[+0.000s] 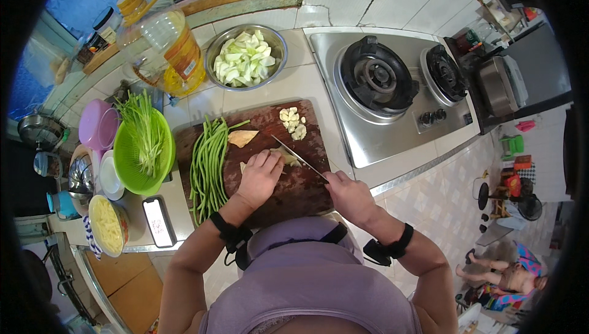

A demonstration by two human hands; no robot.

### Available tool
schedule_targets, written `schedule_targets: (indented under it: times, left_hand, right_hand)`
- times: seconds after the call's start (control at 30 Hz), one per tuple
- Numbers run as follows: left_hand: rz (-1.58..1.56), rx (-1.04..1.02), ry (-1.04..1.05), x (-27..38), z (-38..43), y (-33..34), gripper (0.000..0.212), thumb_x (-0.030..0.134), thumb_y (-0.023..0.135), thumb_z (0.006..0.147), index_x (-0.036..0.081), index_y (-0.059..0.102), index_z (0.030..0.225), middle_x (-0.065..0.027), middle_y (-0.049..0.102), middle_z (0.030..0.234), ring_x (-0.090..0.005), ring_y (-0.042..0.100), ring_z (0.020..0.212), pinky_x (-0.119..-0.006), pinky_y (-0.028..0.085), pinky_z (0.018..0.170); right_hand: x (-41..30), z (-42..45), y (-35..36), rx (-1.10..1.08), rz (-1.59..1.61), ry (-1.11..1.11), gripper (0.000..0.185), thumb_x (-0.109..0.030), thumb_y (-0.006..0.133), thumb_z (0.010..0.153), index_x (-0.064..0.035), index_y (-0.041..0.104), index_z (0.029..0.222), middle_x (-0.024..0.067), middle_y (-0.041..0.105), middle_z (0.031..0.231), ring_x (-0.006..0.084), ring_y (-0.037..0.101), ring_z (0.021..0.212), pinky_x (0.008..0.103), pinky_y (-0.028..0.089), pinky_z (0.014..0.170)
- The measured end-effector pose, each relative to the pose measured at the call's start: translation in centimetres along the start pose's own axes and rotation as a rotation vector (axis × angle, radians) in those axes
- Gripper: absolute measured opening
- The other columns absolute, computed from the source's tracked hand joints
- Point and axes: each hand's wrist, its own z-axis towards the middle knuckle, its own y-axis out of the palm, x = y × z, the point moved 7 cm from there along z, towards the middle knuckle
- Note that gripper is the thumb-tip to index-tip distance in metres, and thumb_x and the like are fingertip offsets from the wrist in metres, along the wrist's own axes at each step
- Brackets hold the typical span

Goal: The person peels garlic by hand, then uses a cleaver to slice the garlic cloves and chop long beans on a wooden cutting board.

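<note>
A dark wooden cutting board point(276, 200) lies before me. My right hand point(349, 196) is closed round the handle of a kitchen knife point(301, 158), its blade over the board. My left hand point(261, 178) presses on pale sliced food, perhaps ginger, partly hidden under the fingers; slices point(289, 155) lie between it and the blade. Just above my left hand is a larger tan piece point(243, 138), perhaps ginger. Peeled garlic cloves point(292, 122) sit at the board's upper right. Long green beans point(209, 168) lie along its left side.
Behind the board stand a steel bowl of pale green slices point(245, 60) and an oil bottle point(170, 53). A gas stove point(391, 143) is at right. On the left are a green basket of leafy greens point(143, 136), a bowl of yellow strips point(108, 227) and a smartphone point(158, 222). A person point(504, 275) is far right.
</note>
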Motion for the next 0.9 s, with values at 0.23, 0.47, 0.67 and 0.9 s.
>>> schedule_targets:
  times: [0.23,0.47,0.67,0.9]
  left_hand:
    - [-0.003,0.018,-0.012,-0.1,0.5,0.0,0.033,0.013,0.057,0.075,0.001,0.065,0.104,-0.0091,0.058,0.109,-0.0269,0.054,0.104,-0.038,0.046,0.086]
    - [-0.063,0.013,-0.016,-0.6,0.6,0.0,0.030,0.013,0.057,0.073,0.002,0.066,0.099,-0.0075,0.059,0.102,-0.0250,0.055,0.098,-0.037,0.047,0.080]
    - [-0.099,0.005,-0.032,-0.6,0.6,0.4,0.029,0.013,0.057,0.072,0.002,0.067,0.097,-0.0080,0.059,0.103,-0.0251,0.056,0.098,-0.037,0.048,0.079]
    - [-0.077,0.092,0.019,-0.5,0.4,-0.4,0.027,0.013,0.057,0.072,0.003,0.067,0.094,-0.0073,0.060,0.103,-0.0253,0.056,0.097,-0.037,0.048,0.076]
  right_hand:
    - [-1.6,0.5,-1.3,-0.002,-0.123,-0.091,0.034,-0.002,0.053,0.078,0.0005,0.052,0.112,0.0136,0.059,0.089,0.0285,0.065,0.062,0.0363,0.053,0.054]
    - [-2.0,1.3,-1.0,-0.086,-0.172,-0.106,0.024,-0.003,0.057,0.076,-0.0015,0.051,0.099,0.0123,0.058,0.086,0.0273,0.065,0.059,0.0340,0.052,0.051]
    - [-1.6,3.0,1.9,-0.052,-0.170,-0.073,0.019,-0.002,0.057,0.076,-0.0031,0.048,0.092,0.0124,0.058,0.082,0.0300,0.065,0.062,0.0382,0.052,0.052]
    - [-2.0,2.2,-0.3,-0.082,-0.120,-0.096,0.021,-0.004,0.057,0.077,-0.0033,0.047,0.095,0.0132,0.058,0.083,0.0305,0.064,0.060,0.0405,0.051,0.051]
